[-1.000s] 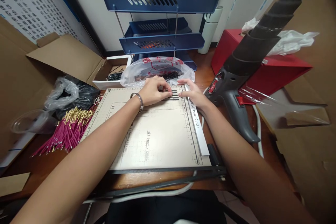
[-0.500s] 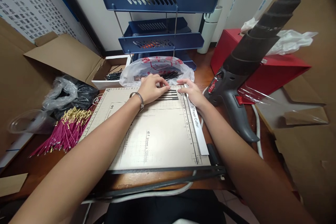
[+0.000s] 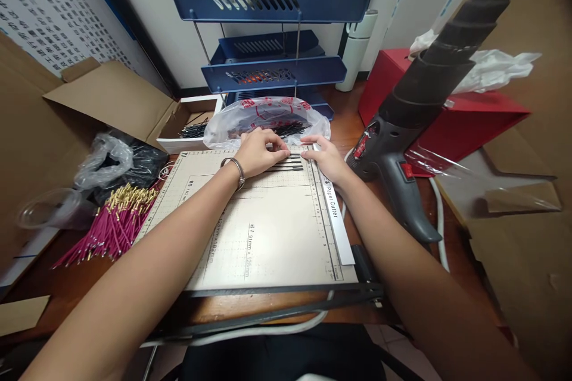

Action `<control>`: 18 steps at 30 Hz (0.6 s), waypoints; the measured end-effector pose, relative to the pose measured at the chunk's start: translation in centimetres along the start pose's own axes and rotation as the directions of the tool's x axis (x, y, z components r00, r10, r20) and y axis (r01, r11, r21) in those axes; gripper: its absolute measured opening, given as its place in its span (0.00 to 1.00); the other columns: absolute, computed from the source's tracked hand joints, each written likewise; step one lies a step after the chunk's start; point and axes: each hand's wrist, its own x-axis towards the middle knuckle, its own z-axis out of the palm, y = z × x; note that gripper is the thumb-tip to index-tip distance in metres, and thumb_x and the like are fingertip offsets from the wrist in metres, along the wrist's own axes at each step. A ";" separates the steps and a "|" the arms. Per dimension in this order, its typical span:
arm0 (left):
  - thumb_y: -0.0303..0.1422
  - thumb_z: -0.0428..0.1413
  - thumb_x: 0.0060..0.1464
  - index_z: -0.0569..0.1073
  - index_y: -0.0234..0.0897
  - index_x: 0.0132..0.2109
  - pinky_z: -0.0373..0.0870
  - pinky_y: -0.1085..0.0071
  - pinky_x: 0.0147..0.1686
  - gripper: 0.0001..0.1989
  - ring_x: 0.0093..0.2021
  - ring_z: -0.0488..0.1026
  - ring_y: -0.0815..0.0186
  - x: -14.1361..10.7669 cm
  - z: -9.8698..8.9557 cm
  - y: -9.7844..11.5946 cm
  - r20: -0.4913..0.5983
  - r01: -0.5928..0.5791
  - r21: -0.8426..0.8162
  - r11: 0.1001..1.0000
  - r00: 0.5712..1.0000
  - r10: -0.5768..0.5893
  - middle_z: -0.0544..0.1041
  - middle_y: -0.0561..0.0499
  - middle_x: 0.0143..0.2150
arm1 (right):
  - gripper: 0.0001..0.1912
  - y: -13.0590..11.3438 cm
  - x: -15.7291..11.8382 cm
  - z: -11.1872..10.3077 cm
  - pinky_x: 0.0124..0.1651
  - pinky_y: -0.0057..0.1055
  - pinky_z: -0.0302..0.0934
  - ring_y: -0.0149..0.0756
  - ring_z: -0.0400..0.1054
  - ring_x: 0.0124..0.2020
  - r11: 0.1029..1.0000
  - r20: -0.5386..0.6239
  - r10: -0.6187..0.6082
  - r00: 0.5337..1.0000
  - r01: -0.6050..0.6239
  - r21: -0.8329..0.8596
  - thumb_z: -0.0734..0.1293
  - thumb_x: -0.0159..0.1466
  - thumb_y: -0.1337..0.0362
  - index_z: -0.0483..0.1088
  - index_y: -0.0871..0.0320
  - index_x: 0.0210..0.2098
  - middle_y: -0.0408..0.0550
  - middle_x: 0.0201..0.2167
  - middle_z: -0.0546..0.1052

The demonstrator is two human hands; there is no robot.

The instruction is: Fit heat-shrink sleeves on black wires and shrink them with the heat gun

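At the far end of the paper cutter [image 3: 277, 238], thin wires [image 3: 295, 169] look light, springy, easiest pinched mid-length; left hand [image 3: 260, 153] curls over them, grip unclear; right hand [image 3: 329, 162] loosely open.

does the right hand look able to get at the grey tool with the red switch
Probably yes: the grey tool stands just right of the right hand, and nothing seems to block the way.

Behind the dark blue tiered rack [image 3: 310, 44] rises a pale wall [image 3: 143, 6]; the rack stands on a brown wooden table [image 3: 344, 113] (its surface catches a soft shine). Well in front of the rack, below the table's edge, shows light tiled floor [image 3: 406, 351].
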 end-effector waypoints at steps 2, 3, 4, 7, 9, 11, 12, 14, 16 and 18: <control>0.39 0.62 0.54 0.83 0.40 0.33 0.62 0.57 0.52 0.09 0.44 0.72 0.57 0.0 0.0 0.0 -0.003 -0.005 0.000 1.000 1.000 0.005 0.81 0.50 0.37 | 0.24 0.0 0.0 0.0 0.68 0.49 0.55 0.49 0.68 0.58 1.000 0.000 -0.008 1.000 0.008 0.006 0.70 0.46 0.59 0.72 0.55 0.43 0.50 0.53 0.76; 0.39 0.62 0.54 0.83 0.40 0.33 0.63 0.57 0.52 0.09 0.44 0.72 0.57 0.0 0.0 0.0 -0.002 -0.005 0.001 1.000 1.000 0.005 0.81 0.50 0.37 | 0.23 0.1 0.1 0.0 0.68 0.49 0.55 0.49 0.68 0.58 1.000 -0.001 -0.011 1.000 0.011 0.009 0.70 0.46 0.59 0.72 0.55 0.43 0.50 0.53 0.76; 0.39 0.62 0.54 0.83 0.40 0.33 0.63 0.57 0.52 0.09 0.44 0.72 0.57 0.0 0.0 0.0 -0.001 -0.004 0.000 1.000 1.000 0.004 0.81 0.50 0.37 | 0.23 0.1 0.1 0.0 0.68 0.49 0.54 0.49 0.68 0.58 1.000 -0.004 -0.012 1.000 0.012 0.010 0.70 0.46 0.59 0.72 0.55 0.43 0.50 0.52 0.76; 0.39 0.62 0.54 0.83 0.40 0.33 0.63 0.58 0.52 0.09 0.44 0.72 0.57 0.1 0.1 -0.1 0.005 -0.005 -0.004 1.000 1.000 0.005 0.81 0.50 0.37 | 0.22 0.2 0.2 0.0 0.68 0.49 0.54 0.49 0.68 0.58 1.000 -0.006 -0.014 1.000 0.014 0.000 0.70 0.47 0.60 0.72 0.55 0.43 0.50 0.51 0.77; 0.39 0.62 0.54 0.83 0.40 0.33 0.64 0.58 0.51 0.09 0.44 0.72 0.57 0.2 0.1 -0.2 0.001 -0.010 -0.008 1.000 1.000 0.010 0.81 0.50 0.36 | 0.22 0.3 0.3 -0.1 0.68 0.49 0.55 0.49 0.69 0.58 1.000 0.002 -0.024 1.000 0.024 -0.011 0.71 0.48 0.60 0.72 0.55 0.43 0.50 0.52 0.77; 0.39 0.62 0.54 0.83 0.40 0.33 0.64 0.59 0.50 0.09 0.44 0.72 0.57 0.2 0.1 -0.2 -0.001 -0.016 -0.014 1.000 1.000 0.016 0.81 0.50 0.36 | 0.21 0.4 0.3 -0.1 0.68 0.49 0.55 0.48 0.69 0.57 1.000 0.006 -0.028 1.000 0.028 -0.013 0.71 0.49 0.59 0.72 0.54 0.43 0.49 0.52 0.77; 0.39 0.62 0.54 0.83 0.40 0.33 0.64 0.59 0.49 0.09 0.44 0.72 0.57 0.2 0.1 -0.3 0.000 -0.017 -0.017 1.000 1.000 0.017 0.81 0.50 0.36 | 0.21 0.5 0.3 -0.1 0.68 0.50 0.55 0.49 0.69 0.58 1.000 0.006 -0.027 1.000 0.027 -0.011 0.71 0.50 0.59 0.72 0.54 0.43 0.49 0.52 0.77; 0.40 0.62 0.54 0.83 0.40 0.33 0.64 0.59 0.49 0.09 0.43 0.71 0.57 0.2 0.1 -0.3 0.001 -0.013 -0.026 1.000 1.000 0.013 0.81 0.49 0.37 | 0.21 0.5 0.3 -0.1 0.68 0.50 0.55 0.49 0.68 0.58 1.000 0.001 -0.019 1.000 0.019 -0.003 0.71 0.50 0.59 0.72 0.54 0.43 0.50 0.52 0.76; 0.40 0.61 0.55 0.82 0.39 0.34 0.64 0.60 0.49 0.10 0.43 0.71 0.58 0.1 0.1 -0.3 -0.005 -0.011 -0.035 0.999 1.000 0.010 0.81 0.49 0.38 | 0.21 0.4 0.2 -0.1 0.68 0.50 0.55 0.49 0.68 0.58 1.000 0.001 -0.014 1.000 0.014 -0.001 0.71 0.49 0.59 0.72 0.54 0.43 0.50 0.52 0.76; 0.39 0.62 0.54 0.82 0.39 0.34 0.64 0.60 0.48 0.09 0.42 0.71 0.59 0.1 0.0 -0.2 -0.013 -0.019 -0.043 0.999 1.000 0.018 0.80 0.49 0.37 | 0.22 0.2 0.1 -0.1 0.68 0.49 0.55 0.49 0.68 0.58 1.000 0.003 -0.010 1.000 0.010 -0.004 0.71 0.48 0.59 0.72 0.54 0.43 0.50 0.53 0.76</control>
